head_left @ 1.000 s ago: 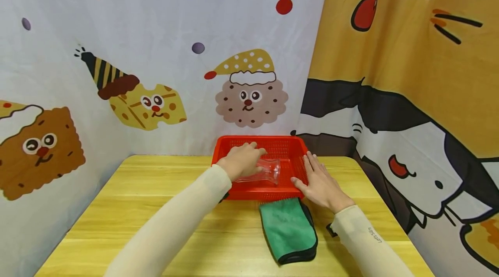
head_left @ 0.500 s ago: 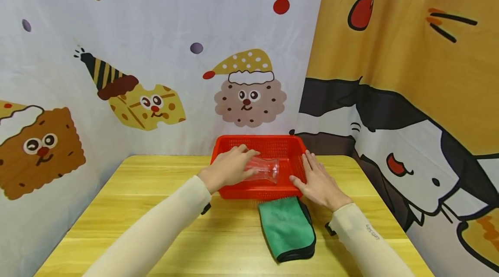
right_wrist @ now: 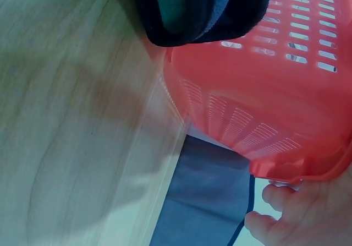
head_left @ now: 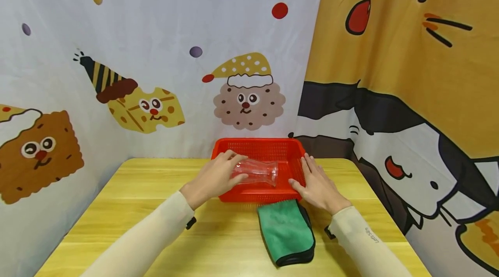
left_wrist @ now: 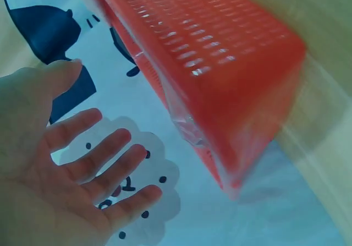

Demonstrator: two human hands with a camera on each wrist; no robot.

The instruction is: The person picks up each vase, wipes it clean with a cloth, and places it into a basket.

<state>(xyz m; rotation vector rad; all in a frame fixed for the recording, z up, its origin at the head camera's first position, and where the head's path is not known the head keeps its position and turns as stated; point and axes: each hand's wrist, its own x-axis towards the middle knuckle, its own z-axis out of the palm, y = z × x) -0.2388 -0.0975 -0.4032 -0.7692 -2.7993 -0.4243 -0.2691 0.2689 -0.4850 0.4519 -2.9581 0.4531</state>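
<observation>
A clear glass vase lies on its side in a red plastic basket. My left hand is over the basket's left side, partly hiding the vase's left end. In the left wrist view that hand is spread, holding nothing, apart from the basket wall. My right hand rests at the basket's right rim with fingers straight and thumb apart. The right wrist view shows only some fingertips beside the rim.
A folded green cloth with black edging lies on the wooden table, against the basket's front. Behind the table hangs a printed white curtain, with a yellow one on the right. A small black piece shows under the left wrist.
My left hand has drawn back leftward and towards me from above the vase, uncovering more of it. The vase stays lying in the basket. My right hand keeps its place at the rim.
</observation>
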